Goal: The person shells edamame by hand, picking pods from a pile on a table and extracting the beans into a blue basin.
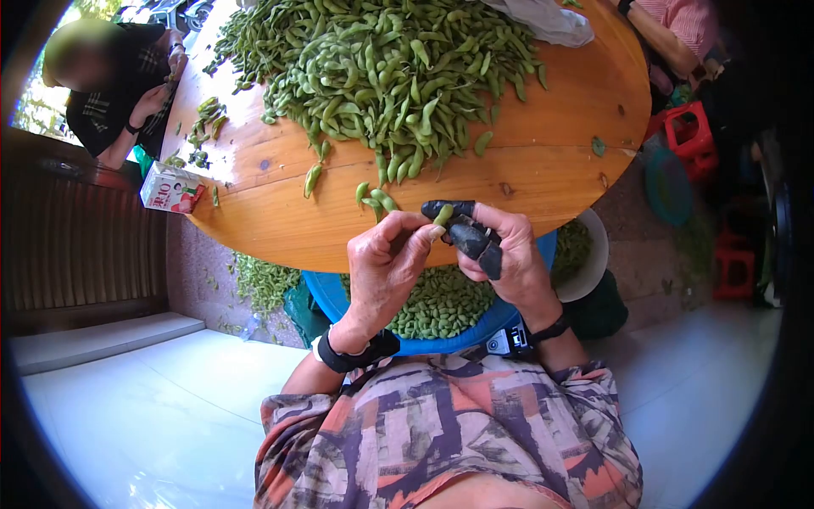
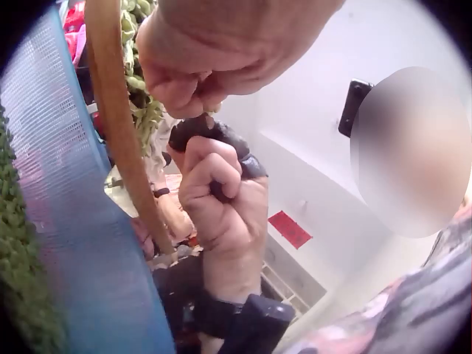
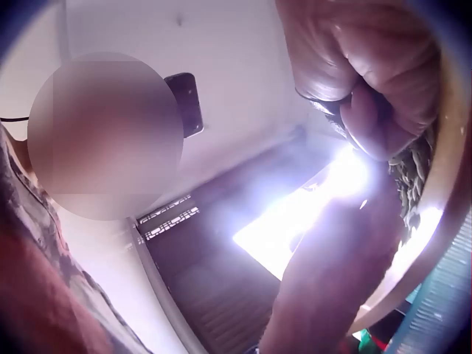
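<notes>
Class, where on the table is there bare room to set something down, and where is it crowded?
The table is bare right of the pod heap, around a green scrap, and along the near edge between the carton and the loose pods. The pod heap crowds its far middle.

Legible text: head view only. Drinks-type carton point(image 1: 172, 188), white with red print, at the left edge of the tabletop point(image 1: 280, 222). Large red lettering point(image 1: 159, 196) on its broad face: numeral reads "10", with what looks like a Chinese character just before it, exact reading uncertain. Finer print on the same face: too small to resolve. Brand: cannot tell.
</notes>
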Motion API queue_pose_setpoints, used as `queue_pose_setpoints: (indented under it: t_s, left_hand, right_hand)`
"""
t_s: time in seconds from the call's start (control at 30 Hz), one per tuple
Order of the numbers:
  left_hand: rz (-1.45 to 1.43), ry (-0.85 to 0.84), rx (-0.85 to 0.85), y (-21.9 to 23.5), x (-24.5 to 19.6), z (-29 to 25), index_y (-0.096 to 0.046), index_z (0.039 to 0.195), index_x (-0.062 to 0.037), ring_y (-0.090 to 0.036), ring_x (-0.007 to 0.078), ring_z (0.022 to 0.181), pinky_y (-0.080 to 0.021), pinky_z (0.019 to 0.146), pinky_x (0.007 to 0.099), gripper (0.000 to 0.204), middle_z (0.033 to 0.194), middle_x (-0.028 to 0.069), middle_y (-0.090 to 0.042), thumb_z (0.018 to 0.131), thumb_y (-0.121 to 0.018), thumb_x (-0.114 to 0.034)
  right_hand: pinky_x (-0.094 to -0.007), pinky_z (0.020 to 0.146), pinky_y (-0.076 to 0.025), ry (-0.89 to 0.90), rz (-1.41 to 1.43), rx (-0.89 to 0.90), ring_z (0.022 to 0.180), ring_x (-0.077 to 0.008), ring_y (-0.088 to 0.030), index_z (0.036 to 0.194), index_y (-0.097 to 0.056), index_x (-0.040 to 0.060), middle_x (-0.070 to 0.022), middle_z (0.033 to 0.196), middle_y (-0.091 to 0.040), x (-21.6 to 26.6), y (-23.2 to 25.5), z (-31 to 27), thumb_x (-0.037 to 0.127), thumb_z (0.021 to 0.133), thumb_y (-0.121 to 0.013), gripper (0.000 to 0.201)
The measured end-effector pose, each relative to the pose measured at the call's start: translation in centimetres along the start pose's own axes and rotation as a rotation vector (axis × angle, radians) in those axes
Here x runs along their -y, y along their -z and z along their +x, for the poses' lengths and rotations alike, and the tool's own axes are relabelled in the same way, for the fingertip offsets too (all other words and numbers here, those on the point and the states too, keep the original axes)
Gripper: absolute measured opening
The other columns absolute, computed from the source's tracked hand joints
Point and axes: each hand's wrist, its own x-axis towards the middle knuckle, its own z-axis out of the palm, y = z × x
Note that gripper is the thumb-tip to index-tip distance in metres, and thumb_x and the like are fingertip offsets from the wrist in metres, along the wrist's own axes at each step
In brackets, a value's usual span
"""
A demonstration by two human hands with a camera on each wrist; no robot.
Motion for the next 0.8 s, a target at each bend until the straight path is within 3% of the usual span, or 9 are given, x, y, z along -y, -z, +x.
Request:
queue_pose_setpoints:
  t_s: [0.17, 0.23, 0.3, 0.37, 0.43, 0.47, 0.53, 0.73, 0.8]
  left_hand:
    - [-0.518, 0.343, 0.191, 1.3, -0.7, -0.4, -0.063, 0.093, 0.0, -0.047, 0.006, 0.051, -0.034, 0.043, 0.0201, 0.013, 0.067, 0.0016, -0.058, 0.091, -0.066, -0.012]
    - [-0.775, 0.469, 0.3, 1.5, -0.3, -0.6, -0.063, 0.094, -0.0001, -0.047, 0.0066, 0.051, -0.033, 0.041, 0.0203, 0.014, 0.068, 0.0029, -0.059, 0.091, -0.067, -0.013]
    - [-0.992, 0.53, 0.438, 1.4, 0.2, -0.6, -0.063, 0.096, -0.0002, -0.049, 0.0075, 0.052, -0.033, 0.039, 0.0209, 0.016, 0.071, 0.0049, -0.061, 0.09, -0.067, -0.014]
    - [-0.945, 0.568, 0.455, 1.5, -0.3, -0.2, -0.062, 0.097, 0.0001, -0.051, 0.0069, 0.056, -0.036, 0.042, 0.0218, 0.017, 0.074, 0.0038, -0.061, 0.092, -0.066, -0.015]
    - [-0.327, 0.335, 0.407, 1.5, -0.8, 0.3, -0.061, 0.099, 0.0002, -0.052, 0.0055, 0.062, -0.041, 0.049, 0.0214, 0.02, 0.078, 0.0023, -0.062, 0.092, -0.067, -0.017]
    - [-0.075, 0.2, 0.348, 1.1, -1.0, 0.4, -0.06, 0.1, 0.0008, -0.053, 0.005, 0.064, -0.043, 0.055, 0.0203, 0.023, 0.077, 0.0005, -0.061, 0.092, -0.067, -0.019]
    - [-0.019, 0.151, 0.329, 0.3, -1.9, 0.7, -0.059, 0.102, 0.0009, -0.055, 0.0054, 0.065, -0.044, 0.056, 0.0203, 0.024, 0.077, 0.0004, -0.062, 0.092, -0.068, -0.019]
    - [0.372, -0.025, 0.399, 0.4, -3.0, 0.9, -0.057, 0.109, 0.0021, -0.063, 0.012, 0.064, -0.049, 0.058, 0.0271, 0.026, 0.072, 0.0079, -0.065, 0.092, -0.066, -0.015]
    - [0.492, -0.233, 0.374, 0.3, -2.8, 0.5, -0.055, 0.112, 0.0026, -0.064, 0.0161, 0.06, -0.051, 0.059, 0.0306, 0.023, 0.069, 0.0104, -0.064, 0.093, -0.06, -0.009]
  right_hand:
    - [-0.0189, 0.046, -0.033, 0.208, -0.284, -0.009, 0.052, -0.0021, -0.044, 0.106, -0.064, -0.0022, 0.005, 0.063, -0.049, 0.1, 0.3, 0.1, 0.009, 0.09, -0.053, 0.022]
    - [-0.0197, 0.047, -0.034, -0.06, 0.137, 0.227, 0.052, -0.0028, -0.045, 0.102, -0.064, -0.0003, 0.004, 0.062, -0.051, 0.9, 1.5, -0.4, 0.008, 0.089, -0.052, 0.02]
    - [-0.0197, 0.048, -0.035, -0.093, 0.155, 0.246, 0.053, -0.0029, -0.045, 0.1, -0.064, 0.0005, 0.0042, 0.063, -0.051, 0.8, 2.1, -0.5, 0.007, 0.088, -0.053, 0.018]
    - [-0.0197, 0.049, -0.035, -0.124, 0.171, 0.266, 0.053, -0.0029, -0.046, 0.099, -0.064, 0.0013, 0.0045, 0.063, -0.051, 1.0, 2.1, -0.6, 0.005, 0.088, -0.054, 0.016]
    - [-0.0241, 0.054, -0.041, -0.023, -0.281, 0.059, 0.057, -0.0098, -0.051, 0.098, -0.064, 0.0004, -0.0015, 0.066, -0.055, 1.4, 1.5, -1.0, 0.002, 0.083, -0.056, 0.017]
    - [-0.0241, 0.054, -0.041, -0.022, -0.282, 0.058, 0.057, -0.0098, -0.051, 0.098, -0.064, 0.0004, -0.0015, 0.066, -0.055, 1.3, 1.1, -1.1, 0.002, 0.083, -0.056, 0.017]
    - [-0.0295, 0.061, -0.045, 0.243, -0.621, -0.002, 0.065, -0.0206, -0.057, 0.097, -0.063, -0.0011, -0.0111, 0.073, -0.057, 1.1, 0.6, -1.3, 0.0, 0.079, -0.059, 0.019]
    - [-0.0357, 0.063, -0.044, 0.369, -0.748, 0.013, 0.07, -0.0351, -0.055, 0.089, -0.06, -0.0033, -0.0174, 0.076, -0.054, 0.9, 1.3, -1.2, -0.004, 0.072, -0.06, 0.017]
    - [-0.0365, 0.063, -0.044, 0.412, -0.785, 0.021, 0.07, -0.0363, -0.054, 0.088, -0.059, -0.0036, -0.0175, 0.076, -0.053, 0.7, 1.8, -1.1, -0.005, 0.071, -0.059, 0.016]
